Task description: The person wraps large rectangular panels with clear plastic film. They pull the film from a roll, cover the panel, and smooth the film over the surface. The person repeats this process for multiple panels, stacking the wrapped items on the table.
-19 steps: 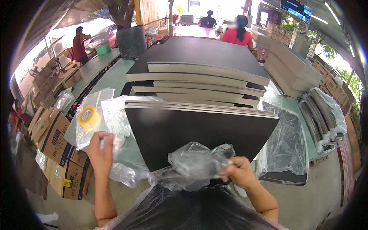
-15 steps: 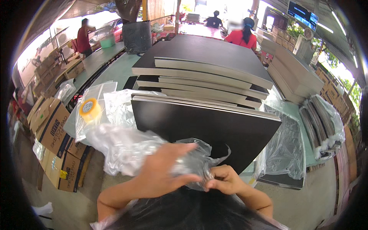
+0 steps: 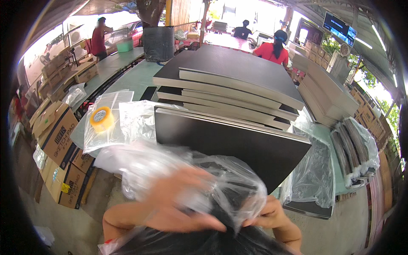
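A crumpled transparent plastic bag (image 3: 231, 174) spreads in front of me, its left part bunched and milky. My right hand (image 3: 272, 214) pinches the bag's edge at the lower right. Blurred by motion, my left hand (image 3: 180, 202) lies against the plastic with thumb and fingers apart. Just beyond the bag, a stack of large black boards (image 3: 229, 146) leans tilted against the pile behind, its lower part hidden by the plastic. More dark, glossy material (image 3: 191, 242) lies under my wrists along the lower edge; I cannot tell what it is.
A tall pile of black-topped boards (image 3: 229, 63) stands on the green table. At left lie a yellow tape roll (image 3: 102, 119) and flat plastic bags (image 3: 138, 121), with cardboard boxes (image 3: 63, 136) beyond. Plastic-wrapped boards (image 3: 310, 170) and wrapped bundles (image 3: 355, 148) sit right. Several people work farther off.
The plastic bag has opened out wider above my right hand. My right hand has shifted slightly right and down, and my left hand has moved down and a little left.
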Demonstrator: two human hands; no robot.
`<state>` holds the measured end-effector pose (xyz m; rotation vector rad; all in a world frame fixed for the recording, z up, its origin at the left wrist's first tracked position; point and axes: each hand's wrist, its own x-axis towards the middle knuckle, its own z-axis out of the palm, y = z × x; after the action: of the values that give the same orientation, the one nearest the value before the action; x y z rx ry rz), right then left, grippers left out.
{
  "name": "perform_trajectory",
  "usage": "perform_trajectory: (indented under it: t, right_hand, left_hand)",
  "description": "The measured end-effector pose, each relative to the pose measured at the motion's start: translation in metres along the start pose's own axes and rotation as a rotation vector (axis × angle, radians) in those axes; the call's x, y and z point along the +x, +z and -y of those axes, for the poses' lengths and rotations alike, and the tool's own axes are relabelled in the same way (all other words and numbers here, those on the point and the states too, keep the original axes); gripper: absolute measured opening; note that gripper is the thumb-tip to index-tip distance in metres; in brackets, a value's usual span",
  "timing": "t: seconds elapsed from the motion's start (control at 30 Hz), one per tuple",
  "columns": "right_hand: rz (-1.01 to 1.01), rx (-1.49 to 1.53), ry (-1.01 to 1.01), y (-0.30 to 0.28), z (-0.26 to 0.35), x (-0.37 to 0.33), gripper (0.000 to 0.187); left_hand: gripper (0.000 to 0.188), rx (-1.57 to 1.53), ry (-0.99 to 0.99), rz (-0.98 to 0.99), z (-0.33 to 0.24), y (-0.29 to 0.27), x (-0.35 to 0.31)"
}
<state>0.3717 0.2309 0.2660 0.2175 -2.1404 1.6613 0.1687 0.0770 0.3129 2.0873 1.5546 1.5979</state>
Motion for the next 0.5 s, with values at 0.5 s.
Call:
perform_trajectory:
  t: [0.5]
  right_hand:
    - [0.272,0.577,0.394,0.013,-0.036,-0.002,0.030]
  left_hand:
    - [0.010,-0.759,-0.592,0.371,0.043,0.047,-0.014]
